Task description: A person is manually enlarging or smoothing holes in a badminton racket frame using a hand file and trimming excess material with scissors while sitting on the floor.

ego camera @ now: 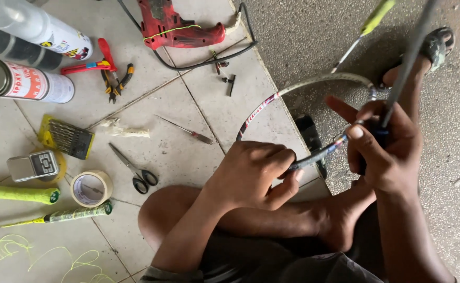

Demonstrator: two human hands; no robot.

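White-and-red unstrung racket frame (272, 99) spans both hands: left hand (251, 173) pinches its rim, right hand (384, 152) grips rim and thin shaft.

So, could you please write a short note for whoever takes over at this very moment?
Left hand: closed on the racket frame at its near rim.
Right hand: pinching the same rim further along, also gripping a dark shaft.
The frame is unstrung, held above the crossed legs.
On the tiles: scissors, tape roll, awl, pliers, red drill.
No string in the frame yet.
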